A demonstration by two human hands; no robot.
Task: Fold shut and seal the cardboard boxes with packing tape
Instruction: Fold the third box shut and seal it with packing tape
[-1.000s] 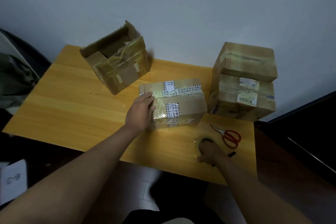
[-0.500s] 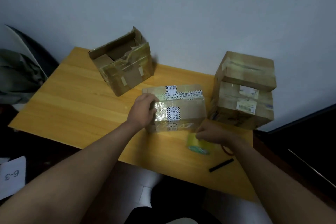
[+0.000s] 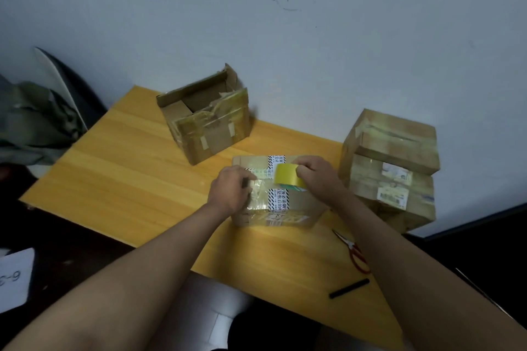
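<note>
A closed cardboard box (image 3: 296,208) with black-and-white striped tape lies at the middle of the wooden table (image 3: 119,174). My left hand (image 3: 231,189) rests on the box's top left corner, fingers curled over the edge. My right hand (image 3: 316,177) grips a yellow roll of packing tape (image 3: 286,175) and holds it on the box's top, close to my left hand. An open cardboard box (image 3: 205,120) with raised flaps stands at the back left. Two closed boxes (image 3: 390,162) are stacked at the right.
Red-handled scissors (image 3: 353,251) lie on the table to the right of the box, and a black marker (image 3: 349,288) lies near the front edge. A chair with green cloth (image 3: 37,120) stands left of the table. The wall runs behind.
My right hand lifted the tape roll from the table's front right and brought it up onto the box's top. My left hand stayed on the box's left corner.
</note>
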